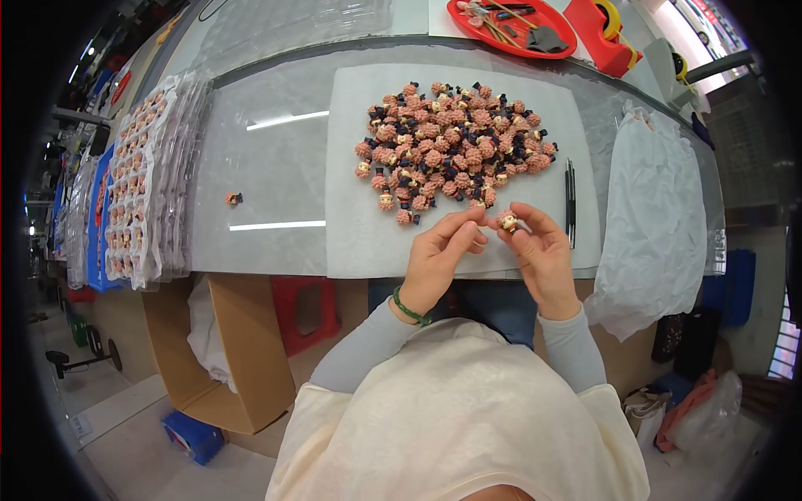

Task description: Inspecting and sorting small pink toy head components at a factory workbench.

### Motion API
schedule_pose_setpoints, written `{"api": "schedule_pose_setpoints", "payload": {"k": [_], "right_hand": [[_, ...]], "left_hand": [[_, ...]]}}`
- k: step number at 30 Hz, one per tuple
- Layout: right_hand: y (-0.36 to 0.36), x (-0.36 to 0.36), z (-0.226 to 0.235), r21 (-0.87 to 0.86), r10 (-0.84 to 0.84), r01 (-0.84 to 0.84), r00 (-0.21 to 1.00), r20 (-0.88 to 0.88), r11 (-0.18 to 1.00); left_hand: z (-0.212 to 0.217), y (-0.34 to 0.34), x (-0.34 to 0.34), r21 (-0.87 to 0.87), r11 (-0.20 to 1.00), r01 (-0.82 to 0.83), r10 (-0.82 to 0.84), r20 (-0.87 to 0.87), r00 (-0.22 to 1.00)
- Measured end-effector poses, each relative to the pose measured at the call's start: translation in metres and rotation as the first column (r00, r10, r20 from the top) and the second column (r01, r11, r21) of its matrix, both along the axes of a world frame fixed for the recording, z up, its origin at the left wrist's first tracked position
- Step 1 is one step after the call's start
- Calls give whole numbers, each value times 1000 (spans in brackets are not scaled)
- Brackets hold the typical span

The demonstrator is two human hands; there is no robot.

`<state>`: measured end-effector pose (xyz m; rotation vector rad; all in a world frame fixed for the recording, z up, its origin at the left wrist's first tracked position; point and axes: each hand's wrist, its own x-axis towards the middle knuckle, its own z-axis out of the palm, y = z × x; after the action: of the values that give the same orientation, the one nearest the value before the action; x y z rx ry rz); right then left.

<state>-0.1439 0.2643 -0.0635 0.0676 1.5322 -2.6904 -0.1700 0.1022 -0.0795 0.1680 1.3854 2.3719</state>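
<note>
Above the table's near edge, my right hand (541, 255) grips a small toy figurine (507, 221) between thumb and fingers. The figurine has a pale face, pink bumpy hair and a dark body. Close beside it is my left hand (441, 255), its fingers curled together with the fingertips pointing at the figurine. Whether those fingertips touch it, or hold anything small, I cannot make out. Just beyond both hands lies a heap of similar figurines (451, 142), pink-haired with dark blue parts, on a white foam sheet (359, 250).
One figurine (233, 199) lies alone on the grey table (276, 179). Clear trays of figurines (138, 184) stand stacked at left. Two dark pens (570, 200) and a white plastic sheet (652, 217) lie right. Behind are a red tray (551, 18) and a tape dispenser (603, 37).
</note>
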Motion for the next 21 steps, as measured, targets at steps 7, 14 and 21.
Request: {"api": "schedule_pose_setpoints", "payload": {"k": [7, 14, 21], "right_hand": [[-21, 10, -18, -67, -43, 53, 989, 145, 996], [-22, 12, -26, 133, -43, 31, 995, 88, 991], [-20, 12, -20, 126, -94, 81, 991, 100, 989]], "left_hand": [[-1, -1, -1, -93, 995, -39, 33, -60, 998], [-8, 0, -4, -46, 998, -44, 46, 38, 998], [-8, 0, -5, -99, 995, -10, 13, 32, 999]]}}
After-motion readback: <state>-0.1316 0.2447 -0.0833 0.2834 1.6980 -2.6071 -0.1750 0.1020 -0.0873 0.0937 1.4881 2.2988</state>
